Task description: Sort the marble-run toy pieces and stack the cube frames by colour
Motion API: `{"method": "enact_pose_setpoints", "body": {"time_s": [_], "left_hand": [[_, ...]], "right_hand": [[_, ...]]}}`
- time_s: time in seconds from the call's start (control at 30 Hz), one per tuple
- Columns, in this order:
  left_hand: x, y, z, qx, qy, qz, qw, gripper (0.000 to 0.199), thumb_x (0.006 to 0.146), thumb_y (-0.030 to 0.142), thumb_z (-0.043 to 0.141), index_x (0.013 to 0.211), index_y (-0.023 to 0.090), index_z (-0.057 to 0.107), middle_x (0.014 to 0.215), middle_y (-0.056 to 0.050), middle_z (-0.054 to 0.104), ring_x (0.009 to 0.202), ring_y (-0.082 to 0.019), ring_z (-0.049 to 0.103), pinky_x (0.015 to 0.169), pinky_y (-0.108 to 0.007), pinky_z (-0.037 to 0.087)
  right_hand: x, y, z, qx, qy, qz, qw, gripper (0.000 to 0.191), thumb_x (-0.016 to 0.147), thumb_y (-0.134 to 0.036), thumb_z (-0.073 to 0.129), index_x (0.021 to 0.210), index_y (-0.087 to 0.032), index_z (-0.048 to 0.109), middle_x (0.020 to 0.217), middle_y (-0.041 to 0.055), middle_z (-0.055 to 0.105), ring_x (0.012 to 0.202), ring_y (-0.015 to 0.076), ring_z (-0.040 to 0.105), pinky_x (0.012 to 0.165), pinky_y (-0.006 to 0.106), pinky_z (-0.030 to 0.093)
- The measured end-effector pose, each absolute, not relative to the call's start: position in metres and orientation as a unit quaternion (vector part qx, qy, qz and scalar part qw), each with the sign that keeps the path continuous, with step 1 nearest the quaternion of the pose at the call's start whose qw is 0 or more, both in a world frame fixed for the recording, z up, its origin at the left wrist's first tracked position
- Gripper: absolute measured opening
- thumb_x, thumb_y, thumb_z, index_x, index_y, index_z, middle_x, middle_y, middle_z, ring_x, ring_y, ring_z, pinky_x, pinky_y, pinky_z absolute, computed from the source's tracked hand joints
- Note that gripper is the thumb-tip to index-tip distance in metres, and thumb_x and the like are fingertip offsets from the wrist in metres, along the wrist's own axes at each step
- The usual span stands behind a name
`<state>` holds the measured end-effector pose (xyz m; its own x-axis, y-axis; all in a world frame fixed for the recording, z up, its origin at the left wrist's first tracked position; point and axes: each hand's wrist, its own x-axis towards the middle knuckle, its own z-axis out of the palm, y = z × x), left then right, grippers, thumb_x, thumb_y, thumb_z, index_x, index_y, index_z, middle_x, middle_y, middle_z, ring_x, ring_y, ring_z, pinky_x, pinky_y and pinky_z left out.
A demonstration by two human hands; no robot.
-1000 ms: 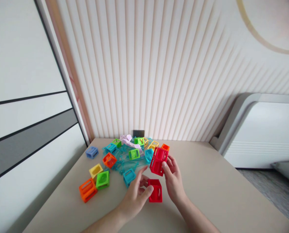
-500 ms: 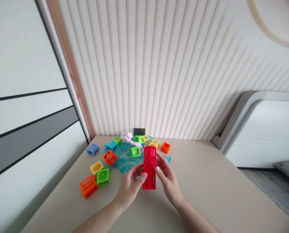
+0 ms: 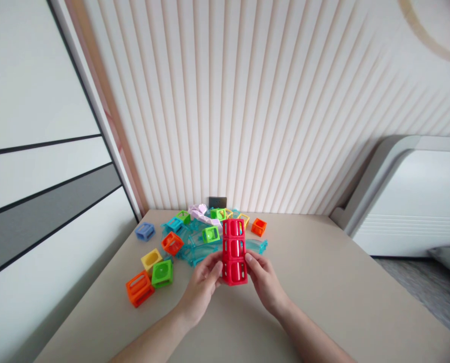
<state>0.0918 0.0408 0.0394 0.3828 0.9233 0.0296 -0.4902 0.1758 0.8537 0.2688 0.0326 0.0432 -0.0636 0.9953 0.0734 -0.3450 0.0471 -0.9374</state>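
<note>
Three red hollow cube blocks joined in a column form a red block stack (image 3: pixel 234 249), held up over the table between my two hands. My left hand (image 3: pixel 204 282) grips its lower left side, thumb in front and fingers behind. On the lower right side, my right hand (image 3: pixel 265 280) pinches the stack with its thumb near the joint of the lower two blocks. Curved openings show in the face turned to me. Behind the stack lie clear teal track pieces (image 3: pixel 202 252), partly hidden by it.
Left of my hands lie a green block (image 3: pixel 162 273), an orange block (image 3: pixel 139 288), a yellow block (image 3: pixel 151 260) and a blue block (image 3: pixel 145 231). An orange-red block (image 3: pixel 259 227) sits at the right. Lilac pieces (image 3: pixel 204 216) lie near the ribbed wall (image 3: pixel 217 101) and a black socket (image 3: pixel 217 202).
The red stack has been turned in my hands, so a different face with curved openings shows. Its lower end is slightly higher, and both hands have shifted their hold a little.
</note>
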Motion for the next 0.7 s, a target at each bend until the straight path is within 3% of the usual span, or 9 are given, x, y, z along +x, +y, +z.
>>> {"method": "enact_pose_setpoints", "body": {"time_s": [0.1,0.2,0.37,0.57,0.7], "left_hand": [[0.093,0.040,0.041,0.399,0.254,0.496,0.729,0.030,0.089,0.042,0.070,0.110,0.020,0.071,0.101,-0.007,0.072,0.080,-0.016,0.066,0.068,-0.028,0.054],[0.092,0.039,0.045,0.400,0.257,0.504,0.721,0.030,0.087,0.043,0.072,0.106,0.020,0.070,0.092,-0.004,0.068,0.072,-0.013,0.062,0.060,-0.024,0.051],[0.091,0.038,0.045,0.418,0.273,0.500,0.708,0.027,0.087,0.042,0.073,0.100,0.019,0.067,0.088,-0.002,0.065,0.070,-0.011,0.061,0.057,-0.023,0.048],[0.094,0.038,0.042,0.406,0.255,0.484,0.732,0.027,0.088,0.042,0.072,0.101,0.020,0.065,0.093,-0.002,0.064,0.071,-0.010,0.061,0.056,-0.022,0.046],[0.094,0.037,0.043,0.411,0.247,0.485,0.731,0.025,0.089,0.042,0.071,0.101,0.020,0.063,0.092,-0.002,0.063,0.072,-0.010,0.060,0.057,-0.022,0.045]], "right_hand": [[0.263,0.031,0.045,-0.338,-0.399,0.629,0.575,0.035,0.088,-0.051,0.069,0.084,-0.017,0.076,0.074,0.0029,0.071,0.066,0.0166,0.059,0.069,0.030,0.049],[0.258,0.029,0.048,-0.320,-0.366,0.666,0.566,0.037,0.086,-0.054,0.071,0.087,-0.017,0.076,0.076,0.0039,0.071,0.063,0.0168,0.060,0.063,0.029,0.048],[0.257,0.028,0.048,-0.332,-0.346,0.665,0.572,0.038,0.083,-0.054,0.074,0.085,-0.017,0.074,0.077,0.0040,0.072,0.066,0.0168,0.060,0.065,0.028,0.049],[0.261,0.031,0.047,-0.353,-0.377,0.626,0.584,0.038,0.083,-0.053,0.075,0.103,-0.021,0.072,0.088,0.0034,0.072,0.075,0.0184,0.063,0.070,0.029,0.049],[0.261,0.031,0.043,-0.355,-0.369,0.622,0.592,0.035,0.085,-0.054,0.073,0.091,-0.020,0.069,0.080,0.0010,0.068,0.065,0.0140,0.056,0.060,0.024,0.045]]}}
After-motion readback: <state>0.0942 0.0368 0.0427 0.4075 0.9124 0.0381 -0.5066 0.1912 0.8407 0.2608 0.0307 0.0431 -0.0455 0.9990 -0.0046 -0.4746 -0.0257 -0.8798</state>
